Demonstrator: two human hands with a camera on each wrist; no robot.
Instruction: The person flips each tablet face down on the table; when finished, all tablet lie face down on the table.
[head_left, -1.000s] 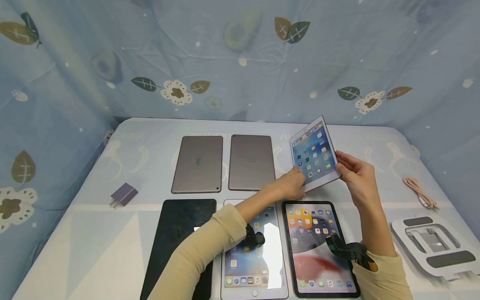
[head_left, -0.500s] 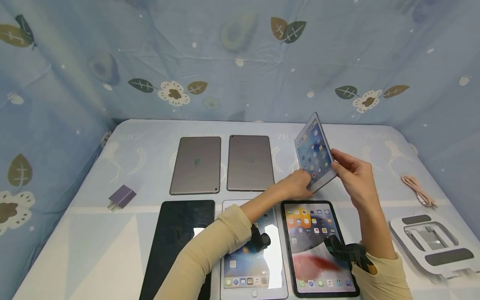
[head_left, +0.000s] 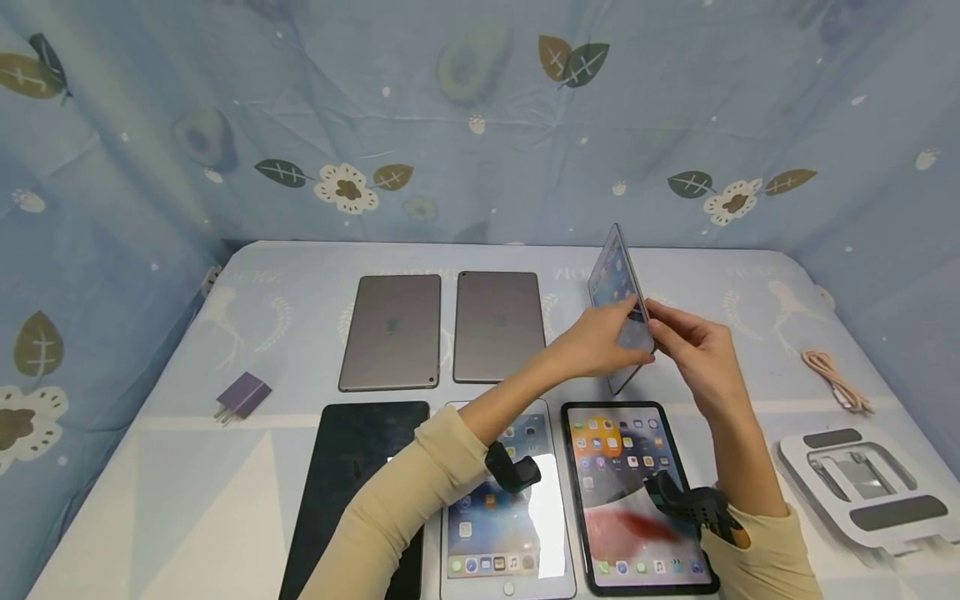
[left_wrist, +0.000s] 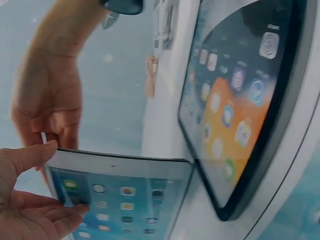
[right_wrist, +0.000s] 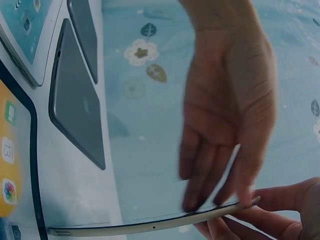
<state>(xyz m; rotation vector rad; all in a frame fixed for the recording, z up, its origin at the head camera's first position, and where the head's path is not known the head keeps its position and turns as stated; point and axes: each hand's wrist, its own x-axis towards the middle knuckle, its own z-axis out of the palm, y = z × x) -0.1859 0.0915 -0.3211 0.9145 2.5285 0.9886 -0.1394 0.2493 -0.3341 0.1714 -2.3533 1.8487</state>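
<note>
A small white tablet [head_left: 613, 275] with a lit screen is held upright above the table, turned so its screen faces left and shows only at a slant. My right hand [head_left: 701, 358] grips its right edge. On the screen side, my left hand [head_left: 596, 342] has its thumb at the edge close to the right hand and its fingers over the glass. The left wrist view shows that thumb on the edge of the tablet [left_wrist: 120, 172] and the fingers before the icons. The right hand's fingers are partly hidden behind the tablet.
Two grey tablets [head_left: 390, 333] lie face down at the back. In front lie a black tablet [head_left: 352, 467], a white tablet [head_left: 487, 533] and a black-framed tablet [head_left: 622, 492]. A purple charger [head_left: 243, 396] sits left; a pink cable [head_left: 836, 383] and white stand [head_left: 885, 521] lie right.
The white tablet has swung from facing me to nearly edge-on, its screen turning left. My left hand has shifted from its lower left corner to the right edge.
</note>
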